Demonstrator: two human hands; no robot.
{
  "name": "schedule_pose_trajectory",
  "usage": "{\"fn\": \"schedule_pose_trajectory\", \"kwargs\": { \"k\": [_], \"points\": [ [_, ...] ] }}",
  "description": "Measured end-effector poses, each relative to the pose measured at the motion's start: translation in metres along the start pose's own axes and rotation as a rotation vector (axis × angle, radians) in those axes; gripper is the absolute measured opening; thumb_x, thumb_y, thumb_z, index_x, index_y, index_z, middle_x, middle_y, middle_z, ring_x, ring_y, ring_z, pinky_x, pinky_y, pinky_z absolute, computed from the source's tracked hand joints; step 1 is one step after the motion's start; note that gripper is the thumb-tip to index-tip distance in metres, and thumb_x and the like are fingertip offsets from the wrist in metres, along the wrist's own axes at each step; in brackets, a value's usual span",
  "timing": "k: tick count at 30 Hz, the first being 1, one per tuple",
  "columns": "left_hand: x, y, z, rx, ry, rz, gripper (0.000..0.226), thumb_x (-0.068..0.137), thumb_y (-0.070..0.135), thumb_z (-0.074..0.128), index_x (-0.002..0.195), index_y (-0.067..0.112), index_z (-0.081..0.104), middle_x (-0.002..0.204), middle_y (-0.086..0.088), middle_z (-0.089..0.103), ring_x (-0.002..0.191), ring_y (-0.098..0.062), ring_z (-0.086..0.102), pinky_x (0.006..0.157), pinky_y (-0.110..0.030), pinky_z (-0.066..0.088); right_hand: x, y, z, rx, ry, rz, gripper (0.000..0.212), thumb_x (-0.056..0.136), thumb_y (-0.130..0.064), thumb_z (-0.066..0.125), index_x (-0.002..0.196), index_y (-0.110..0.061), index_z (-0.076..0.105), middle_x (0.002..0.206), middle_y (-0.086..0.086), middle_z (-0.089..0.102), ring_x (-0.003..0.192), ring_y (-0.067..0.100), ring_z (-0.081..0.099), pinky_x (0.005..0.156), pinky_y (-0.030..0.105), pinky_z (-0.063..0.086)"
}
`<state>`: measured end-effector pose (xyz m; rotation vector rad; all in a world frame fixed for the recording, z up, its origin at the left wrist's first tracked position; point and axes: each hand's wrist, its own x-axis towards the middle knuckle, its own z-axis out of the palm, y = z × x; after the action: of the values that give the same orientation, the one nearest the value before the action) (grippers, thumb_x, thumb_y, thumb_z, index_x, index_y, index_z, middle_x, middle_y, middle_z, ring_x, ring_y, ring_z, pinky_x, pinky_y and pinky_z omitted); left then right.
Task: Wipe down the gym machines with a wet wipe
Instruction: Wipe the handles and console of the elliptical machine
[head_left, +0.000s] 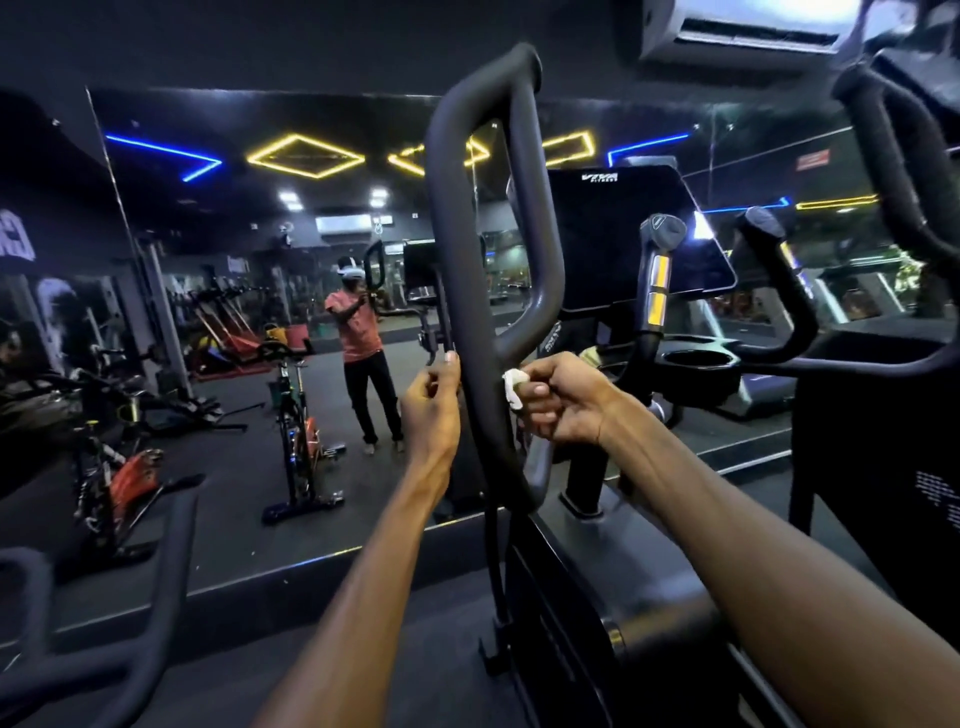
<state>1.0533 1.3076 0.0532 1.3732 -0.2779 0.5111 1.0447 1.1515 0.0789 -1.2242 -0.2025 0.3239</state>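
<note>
While the right hand (558, 402) pinches a wet wipe (514, 387) against the elliptical handlebar (480, 312), the left hand (431, 410) loosely curls beside it; the small wad could slip free.

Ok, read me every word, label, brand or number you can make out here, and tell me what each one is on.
White logo on the black console screen: a brand mark, too blurred to read for certain.
Large white letters on the dark left wall: cut off by the frame edge, unreadable.
Red sign at upper right: too blurred.
No other readable text.
</note>
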Motion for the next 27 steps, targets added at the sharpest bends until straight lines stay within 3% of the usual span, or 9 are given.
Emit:
{"fn": "schedule_pose_trajectory", "kwargs": {
  "k": [3, 7, 11, 13, 15, 17, 19, 22, 27],
  "points": [
    [-0.005, -0.001, -0.005, 0.038, -0.014, -0.007, 0.024, 0.100, 0.033, 0.054, 0.082, 0.017, 0.059, 0.069, 0.001, 0.054, 0.067, -0.017, 0.048, 0.063, -0.035, 0.039, -0.009, 0.011, 0.002, -0.049, -0.006, -0.007, 0.048, 0.094, -0.004, 0.029, 0.053, -0.015, 0.053, 0.045, -0.006, 0.030, 0.033, 0.005, 0.019, 0.041, 0.019, 0.009],
    [-0.014, -0.002, -0.012, 0.001, -0.064, -0.060, 0.018, 0.101, 0.021, 0.051, 0.084, 0.017, 0.056, 0.068, 0.002, 0.050, 0.057, -0.011, 0.041, 0.052, -0.028, 0.033, -0.038, 0.023, 0.000, -0.224, 0.101, -0.026, 0.038, 0.100, -0.009, 0.041, 0.071, -0.012, 0.066, 0.051, -0.004, 0.033, 0.036, 0.004, 0.020, 0.040, 0.018, 0.012],
    [-0.019, -0.007, -0.023, -0.041, -0.078, -0.097, 0.015, 0.100, 0.020, 0.052, 0.087, 0.016, 0.058, 0.068, -0.001, 0.046, 0.054, -0.011, 0.039, 0.048, -0.026, 0.029, -0.050, 0.022, 0.032, -0.365, 0.416, -0.510, 0.014, 0.102, -0.004, 0.045, 0.114, -0.006, 0.051, 0.055, 0.001, 0.053, 0.036, 0.005, 0.039, 0.036, 0.019, 0.031],
    [-0.020, -0.008, -0.027, -0.065, -0.076, -0.107, 0.015, 0.100, 0.020, 0.052, 0.088, 0.017, 0.059, 0.066, 0.000, 0.047, 0.054, -0.012, 0.040, 0.047, -0.025, 0.030, -0.047, 0.021, 0.047, -0.680, 0.509, -0.798, 0.015, 0.101, -0.008, 0.051, 0.114, -0.007, 0.044, 0.063, -0.001, 0.060, 0.048, 0.007, 0.051, 0.049, 0.023, 0.041],
    [-0.025, -0.007, -0.029, -0.105, -0.068, -0.119, 0.015, 0.100, 0.021, 0.052, 0.088, 0.016, 0.060, 0.066, 0.001, 0.050, 0.053, -0.012, 0.041, 0.046, -0.025, 0.030, -0.041, 0.023, 0.055, -1.214, 0.508, -0.943, 0.013, 0.097, -0.011, 0.057, 0.107, -0.007, 0.049, 0.070, 0.002, 0.064, 0.062, 0.018, 0.061, 0.060, 0.028, 0.043],
    [-0.031, -0.006, -0.030, -0.151, -0.057, -0.120, 0.017, 0.101, 0.022, 0.052, 0.087, 0.015, 0.059, 0.066, 0.000, 0.051, 0.052, -0.010, 0.042, 0.043, -0.023, 0.031, -0.037, 0.033, 0.054, -1.604, 0.460, -1.017, 0.011, 0.095, -0.015, 0.055, 0.102, -0.007, 0.056, 0.077, 0.010, 0.066, 0.068, 0.032, 0.063, 0.059, 0.035, 0.044],
    [-0.040, -0.008, -0.031, -0.185, -0.076, -0.101, 0.017, 0.102, 0.022, 0.051, 0.091, 0.011, 0.059, 0.067, -0.002, 0.053, 0.052, -0.010, 0.043, 0.042, -0.022, 0.033, -0.039, 0.051, 0.049, -1.765, 0.391, -1.054, 0.024, 0.092, -0.024, 0.043, 0.098, -0.008, 0.059, 0.074, 0.009, 0.066, 0.062, 0.032, 0.062, 0.053, 0.033, 0.044],
    [-0.053, -0.013, -0.030, -0.134, -0.108, -0.074, 0.021, 0.101, 0.027, 0.054, 0.097, 0.007, 0.061, 0.076, -0.008, 0.061, 0.062, -0.015, 0.055, 0.051, -0.029, 0.044, -0.041, 0.071, 0.049, -1.782, 0.364, -1.006, 0.033, 0.086, -0.030, 0.037, 0.096, -0.011, 0.062, 0.071, 0.006, 0.067, 0.061, 0.030, 0.063, 0.054, 0.029, 0.040],
    [-0.054, -0.030, -0.023, -0.043, 0.055, -0.054, 0.009, 0.094, 0.020, 0.063, 0.090, 0.013, 0.064, 0.081, -0.002, 0.068, 0.070, -0.010, 0.061, 0.066, -0.028, 0.049, -0.041, 0.046, 0.051, -1.262, 0.371, -0.739, 0.008, 0.084, -0.018, 0.072, 0.079, -0.021, 0.076, 0.065, -0.011, 0.068, 0.062, 0.007, 0.062, 0.063, 0.027, 0.049]
  ]
}}
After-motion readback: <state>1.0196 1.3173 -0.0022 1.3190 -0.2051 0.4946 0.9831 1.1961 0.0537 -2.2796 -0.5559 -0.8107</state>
